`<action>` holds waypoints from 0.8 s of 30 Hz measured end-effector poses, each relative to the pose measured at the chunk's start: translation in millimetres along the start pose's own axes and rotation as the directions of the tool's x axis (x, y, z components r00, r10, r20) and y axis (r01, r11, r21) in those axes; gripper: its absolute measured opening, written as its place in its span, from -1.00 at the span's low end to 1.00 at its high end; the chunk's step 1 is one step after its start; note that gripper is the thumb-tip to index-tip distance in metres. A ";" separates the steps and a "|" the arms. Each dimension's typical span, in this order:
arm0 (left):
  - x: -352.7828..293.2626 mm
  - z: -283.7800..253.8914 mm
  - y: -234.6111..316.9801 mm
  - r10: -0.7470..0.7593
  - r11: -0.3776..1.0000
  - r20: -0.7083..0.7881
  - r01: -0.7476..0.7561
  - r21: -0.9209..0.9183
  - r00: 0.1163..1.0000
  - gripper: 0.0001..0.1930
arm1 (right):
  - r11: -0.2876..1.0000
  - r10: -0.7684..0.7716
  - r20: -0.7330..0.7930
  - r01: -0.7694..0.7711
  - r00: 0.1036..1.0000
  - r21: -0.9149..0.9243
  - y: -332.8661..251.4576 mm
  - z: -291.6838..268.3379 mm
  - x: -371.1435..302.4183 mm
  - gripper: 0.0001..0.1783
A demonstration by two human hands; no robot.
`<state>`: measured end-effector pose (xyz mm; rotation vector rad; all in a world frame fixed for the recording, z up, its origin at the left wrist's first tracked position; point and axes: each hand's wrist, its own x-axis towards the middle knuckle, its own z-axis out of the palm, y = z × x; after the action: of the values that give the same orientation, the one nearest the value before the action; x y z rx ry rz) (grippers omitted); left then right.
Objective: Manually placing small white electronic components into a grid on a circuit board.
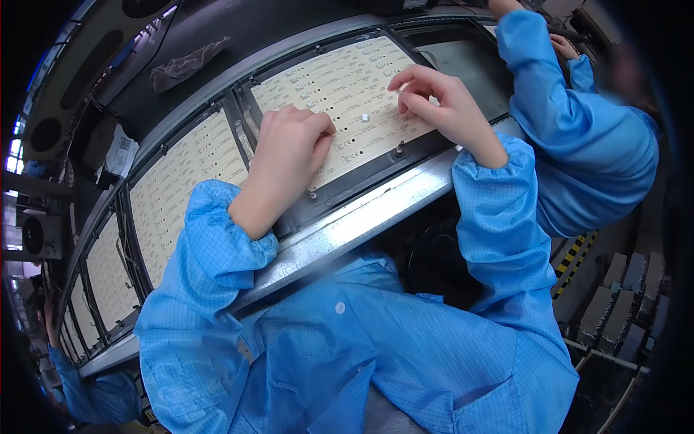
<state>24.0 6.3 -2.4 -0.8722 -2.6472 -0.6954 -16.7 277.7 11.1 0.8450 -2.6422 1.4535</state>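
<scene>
A cream printed circuit board panel (361, 148) lies in a dark frame in front of me, with printed marks and small dark holes in rows. My left hand (282, 155) is over its left part, fingers curled in and closed; what they hold, if anything, is hidden. Above the right part hovers my right hand (448, 108), its index finger and thumb bent with the tips apart and nothing visible between them. Between the two hands a small white block-shaped part (365, 117) sits on the panel. Several similar small pale parts are near its far edge.
More cream panels (188, 181) in frames run off to the left along a metal rail (361, 217). At right, a co-worker's blue sleeve (542, 72) reaches over the line. Crumpled plastic (188, 65) lies on the dark surface beyond. Stacked boards (607, 311) stand lower right.
</scene>
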 end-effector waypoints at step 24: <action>45.2 23.0 7.5 0.096 0.990 0.017 -0.098 0.098 0.995 -0.87 | 0.916 -0.063 0.019 0.065 0.998 -0.396 10.8 -25.7 -21.8 -0.91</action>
<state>-9.1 45.5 -1.7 -0.9726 -2.6049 -0.5322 -9.3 312.3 11.7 0.8779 -2.7376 0.8495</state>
